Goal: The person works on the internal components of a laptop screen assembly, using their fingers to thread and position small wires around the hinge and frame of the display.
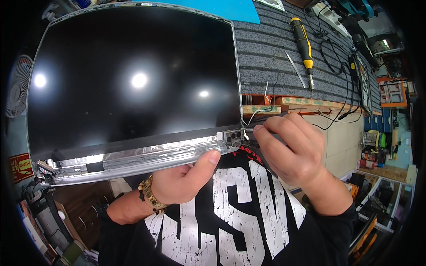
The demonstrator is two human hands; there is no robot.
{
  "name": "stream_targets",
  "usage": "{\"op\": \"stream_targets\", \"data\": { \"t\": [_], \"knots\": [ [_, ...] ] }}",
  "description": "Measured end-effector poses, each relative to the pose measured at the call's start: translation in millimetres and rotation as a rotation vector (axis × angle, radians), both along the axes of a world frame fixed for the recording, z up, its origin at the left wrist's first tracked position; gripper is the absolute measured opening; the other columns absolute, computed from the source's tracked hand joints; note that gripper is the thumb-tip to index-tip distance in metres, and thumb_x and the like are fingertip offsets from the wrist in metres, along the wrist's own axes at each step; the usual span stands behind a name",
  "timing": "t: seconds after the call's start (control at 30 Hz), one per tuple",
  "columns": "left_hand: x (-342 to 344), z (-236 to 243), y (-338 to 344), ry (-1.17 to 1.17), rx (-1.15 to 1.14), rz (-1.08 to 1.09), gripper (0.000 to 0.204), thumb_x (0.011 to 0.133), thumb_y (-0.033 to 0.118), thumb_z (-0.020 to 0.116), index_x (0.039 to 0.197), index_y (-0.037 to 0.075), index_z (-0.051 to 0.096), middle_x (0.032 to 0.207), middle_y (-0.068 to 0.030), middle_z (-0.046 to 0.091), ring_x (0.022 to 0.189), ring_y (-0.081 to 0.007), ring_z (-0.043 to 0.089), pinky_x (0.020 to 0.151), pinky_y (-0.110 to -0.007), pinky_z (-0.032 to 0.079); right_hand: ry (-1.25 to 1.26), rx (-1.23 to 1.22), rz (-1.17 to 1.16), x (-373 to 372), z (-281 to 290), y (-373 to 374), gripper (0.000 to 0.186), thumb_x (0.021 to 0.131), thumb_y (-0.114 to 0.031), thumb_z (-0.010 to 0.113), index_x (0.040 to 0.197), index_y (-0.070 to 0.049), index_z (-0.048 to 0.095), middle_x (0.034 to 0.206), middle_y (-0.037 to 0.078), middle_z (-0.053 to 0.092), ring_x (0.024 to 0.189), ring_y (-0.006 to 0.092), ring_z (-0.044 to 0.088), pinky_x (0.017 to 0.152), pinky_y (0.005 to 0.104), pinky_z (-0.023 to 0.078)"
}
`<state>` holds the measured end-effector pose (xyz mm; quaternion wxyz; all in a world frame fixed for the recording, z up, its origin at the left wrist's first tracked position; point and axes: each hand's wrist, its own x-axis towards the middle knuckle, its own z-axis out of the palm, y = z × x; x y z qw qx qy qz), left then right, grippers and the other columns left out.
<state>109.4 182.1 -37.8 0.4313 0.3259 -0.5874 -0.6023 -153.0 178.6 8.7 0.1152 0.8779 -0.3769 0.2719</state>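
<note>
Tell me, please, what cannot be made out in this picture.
Head view:
Most fingers of the left hand: hidden behind the screen.
The screen's back: turned away from the camera.
The slim piece pinched by the right hand: too small to identify.
The blue mat's far end: cut off by the top edge.

The person's bare left hand is closed in a grip, its thumb stretched up and to the right, most of its fingers hidden beneath. The left forearm enters from the lower left, angled inward. The bare right hand sits higher, apart from the left, its fingers bent and the tips drawn into a pinch. The right forearm slants up and left, its wrist bent inward.
</note>
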Motion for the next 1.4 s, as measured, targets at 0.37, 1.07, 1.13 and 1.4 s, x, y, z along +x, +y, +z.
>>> {"op": "stream_targets", "data": {
  "t": [0.37, 1.07, 1.13, 1.4],
  "knots": [
    [0, 1, 3, 0.046, 0.009, 0.017, 0.019, 0.103, 0.006, 0.07, 0.12, -0.002, 0.072, 0.1, -0.0013, 0.073, 0.087, -0.0082, 0.064, 0.075, -0.025, 0.05, 0.02, 0.071, -0.019, 3, 8, 1, 0.024, 0.071, -0.014, 0.072, 0.092, -0.003, 0.072, 0.085, 0.004, 0.06, 0.066, 0.0166, 0.059, 0.05, 0.0302, 0.045],
    [1, -2, 4, 0.037, -0.018, 0.029, 0.018, 0.104, 0.005, 0.069, 0.12, -0.001, 0.074, 0.098, -0.0003, 0.074, 0.086, -0.0073, 0.065, 0.075, -0.026, 0.052, -0.088, 0.232, -0.048, 2, 10, 4, 0.03, 0.067, -0.006, 0.08, 0.095, -0.004, 0.071, 0.084, 0.005, 0.062, 0.066, 0.023, 0.064, 0.053, 0.0369, 0.051],
    [3, -1, 4, 0.01, -0.04, 0.022, 0.018, 0.104, 0.006, 0.069, 0.12, -0.001, 0.074, 0.099, -0.0008, 0.074, 0.087, -0.0078, 0.066, 0.076, -0.026, 0.052, -0.092, 0.242, -0.05, 2, 11, 4, 0.029, 0.067, -0.005, 0.08, 0.095, -0.004, 0.071, 0.083, 0.005, 0.062, 0.065, 0.0228, 0.064, 0.052, 0.0368, 0.05],
    [2, -2, 3, 0.023, -0.026, 0.029, 0.02, 0.104, 0.006, 0.069, 0.122, -0.002, 0.073, 0.102, -0.0022, 0.075, 0.087, -0.0089, 0.066, 0.076, -0.026, 0.052, -0.043, 0.179, -0.047, 3, 11, 3, 0.03, 0.066, -0.008, 0.079, 0.095, -0.004, 0.072, 0.086, 0.005, 0.063, 0.066, 0.0212, 0.065, 0.053, 0.0355, 0.051]
  ]
}}
